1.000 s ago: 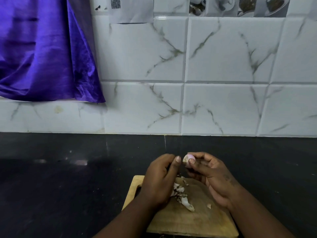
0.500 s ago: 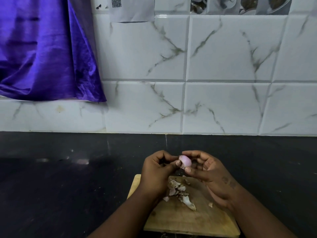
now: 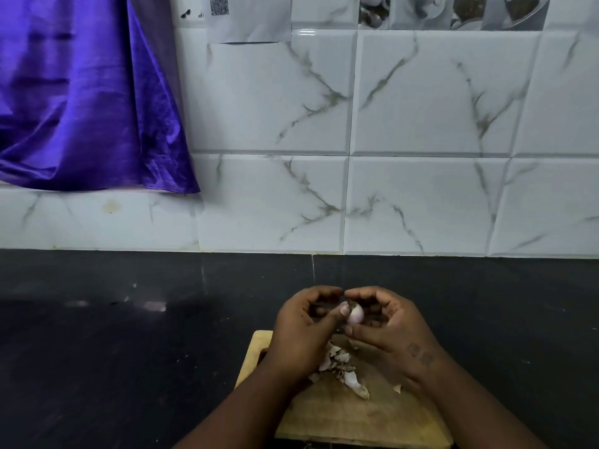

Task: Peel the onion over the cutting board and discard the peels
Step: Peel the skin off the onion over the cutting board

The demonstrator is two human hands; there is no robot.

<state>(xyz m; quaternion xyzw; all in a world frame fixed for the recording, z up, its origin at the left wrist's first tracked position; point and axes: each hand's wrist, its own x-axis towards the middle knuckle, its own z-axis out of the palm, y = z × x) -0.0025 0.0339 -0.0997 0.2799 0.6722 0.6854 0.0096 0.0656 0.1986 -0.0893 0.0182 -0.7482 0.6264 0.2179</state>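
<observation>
A small pale pink onion (image 3: pixel 355 314) is held above the far edge of the wooden cutting board (image 3: pixel 327 419). My left hand (image 3: pixel 303 328) grips it from the left, thumb pressed against its side. My right hand (image 3: pixel 389 325) cups it from the right, fingers curled over the top. Most of the onion is hidden by the fingers. A small heap of whitish and brown peels (image 3: pixel 340 367) lies on the board below my hands, with one loose scrap (image 3: pixel 397 388) to the right.
The board sits on a black countertop (image 3: pixel 129 351) that runs to a white marble-patterned tiled wall (image 3: pixel 421 189). A purple cloth (image 3: pixel 81 102) hangs over the wall at the upper left.
Both hands have closed in around the onion and turned it, so less of it shows now. The peels on the board lie as before.
</observation>
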